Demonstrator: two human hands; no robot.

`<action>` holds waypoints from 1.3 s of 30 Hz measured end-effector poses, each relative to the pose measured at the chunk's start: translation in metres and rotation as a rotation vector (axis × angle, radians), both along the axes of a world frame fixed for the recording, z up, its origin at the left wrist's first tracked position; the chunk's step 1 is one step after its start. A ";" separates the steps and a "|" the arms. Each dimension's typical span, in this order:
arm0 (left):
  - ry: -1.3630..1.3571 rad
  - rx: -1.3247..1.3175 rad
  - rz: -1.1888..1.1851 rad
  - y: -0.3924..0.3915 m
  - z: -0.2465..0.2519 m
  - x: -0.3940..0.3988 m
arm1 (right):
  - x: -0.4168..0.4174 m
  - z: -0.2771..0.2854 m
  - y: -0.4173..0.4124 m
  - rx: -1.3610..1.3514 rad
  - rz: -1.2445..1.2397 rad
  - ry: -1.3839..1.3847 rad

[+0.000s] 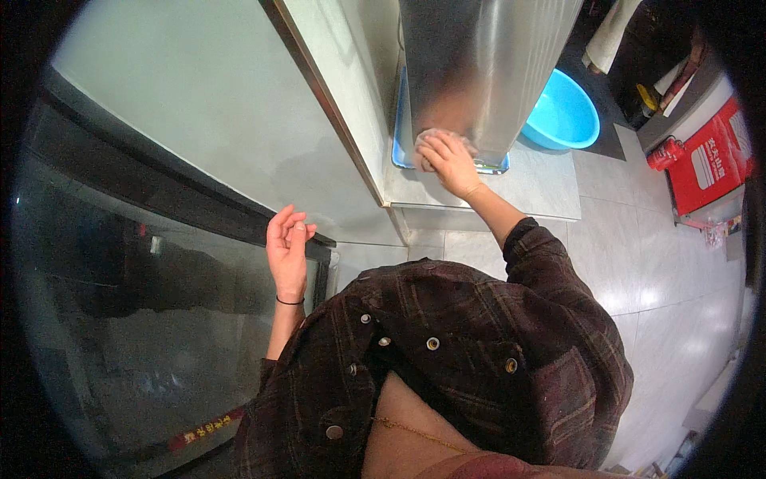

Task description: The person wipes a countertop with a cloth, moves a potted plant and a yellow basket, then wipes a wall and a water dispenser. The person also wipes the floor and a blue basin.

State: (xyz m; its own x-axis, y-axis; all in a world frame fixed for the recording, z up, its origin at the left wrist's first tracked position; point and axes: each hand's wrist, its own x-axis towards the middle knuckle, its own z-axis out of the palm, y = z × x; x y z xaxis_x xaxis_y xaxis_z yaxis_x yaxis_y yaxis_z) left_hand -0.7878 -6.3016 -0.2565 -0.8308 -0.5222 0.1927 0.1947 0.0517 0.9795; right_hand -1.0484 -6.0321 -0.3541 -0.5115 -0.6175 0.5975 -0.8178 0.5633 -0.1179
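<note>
My right hand [450, 163] presses a crumpled pale cloth [426, 139] against the lower front of a tall stainless-steel appliance or cabinet [446, 54]. Fingers spread over the cloth hide much of it. The shiny metal mirrors the hand as a blurred orange patch. Beneath the steel body lies a shallow blue tray [400, 157], its rim showing at the left and front. My left hand [288, 248] is raised at the left, with loosely bent fingers and nothing in them. It is apart from the steel, in front of the pale wall and dark window frame.
A light-blue plastic basin [568, 117] sits right of the steel body on a grey tiled ledge [538, 191]. A brown-edged wall [341, 114] borders the ledge at left. Further right are a red printed box [709, 158] and a red fire extinguisher [664, 153].
</note>
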 end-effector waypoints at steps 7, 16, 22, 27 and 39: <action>-0.057 0.003 0.031 0.001 0.001 0.020 | -0.009 0.178 -0.110 -0.896 0.327 -0.397; -0.190 0.058 0.160 0.003 -0.017 0.047 | 0.045 0.005 -0.130 -0.893 0.237 -0.633; -0.184 0.024 0.055 0.004 -0.012 0.038 | 0.097 -0.048 -0.028 -0.345 0.033 -0.542; -0.322 0.075 0.129 0.005 -0.025 0.052 | 0.066 -0.058 0.117 -0.229 -0.661 -0.303; -0.424 0.117 0.171 -0.022 -0.033 0.096 | 0.053 -0.085 -0.108 -0.034 -0.451 -0.405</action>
State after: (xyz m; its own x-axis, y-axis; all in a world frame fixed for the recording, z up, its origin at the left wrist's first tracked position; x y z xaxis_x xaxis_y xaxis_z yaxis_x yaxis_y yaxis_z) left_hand -0.6919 -6.3234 -0.2896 -0.7234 -0.6567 -0.2133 -0.2256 -0.0672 0.9719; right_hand -0.9951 -6.1405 -0.4394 -0.9090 -0.2712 0.3164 -0.3860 0.8342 -0.3938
